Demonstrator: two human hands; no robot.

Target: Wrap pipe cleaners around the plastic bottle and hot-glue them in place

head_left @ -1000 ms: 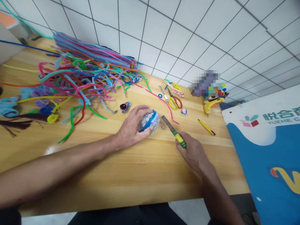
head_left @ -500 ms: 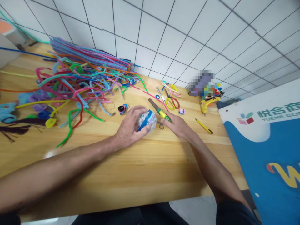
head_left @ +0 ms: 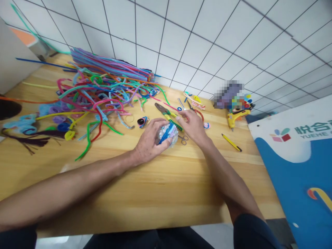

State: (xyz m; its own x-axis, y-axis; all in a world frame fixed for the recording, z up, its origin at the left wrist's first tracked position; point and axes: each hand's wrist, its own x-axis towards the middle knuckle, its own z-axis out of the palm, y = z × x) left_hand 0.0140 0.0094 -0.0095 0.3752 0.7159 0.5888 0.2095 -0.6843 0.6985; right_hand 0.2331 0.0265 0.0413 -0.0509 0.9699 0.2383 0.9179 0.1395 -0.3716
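Note:
My left hand (head_left: 149,141) is curled round a ball (head_left: 169,133) wound from blue, white and pink pipe cleaners, which rests on the wooden table (head_left: 155,186). My right hand (head_left: 193,126) reaches over just behind the ball and grips the green and yellow handle of a pair of pliers (head_left: 167,114), whose dark jaws point up and to the left. A small pair of scissors (head_left: 184,139) lies on the table beside the ball.
A big heap of coloured pipe cleaners (head_left: 103,86) covers the back left. Coiled pieces (head_left: 23,122) lie far left. Red and yellow scissors (head_left: 198,112), a yellow glue gun (head_left: 237,116) and a yellow cutter (head_left: 231,142) lie at the back right. A blue and white board (head_left: 298,166) stands right.
My right hand carried the pliers from the table's near right up and left, past the ball. My left hand stayed on the ball.

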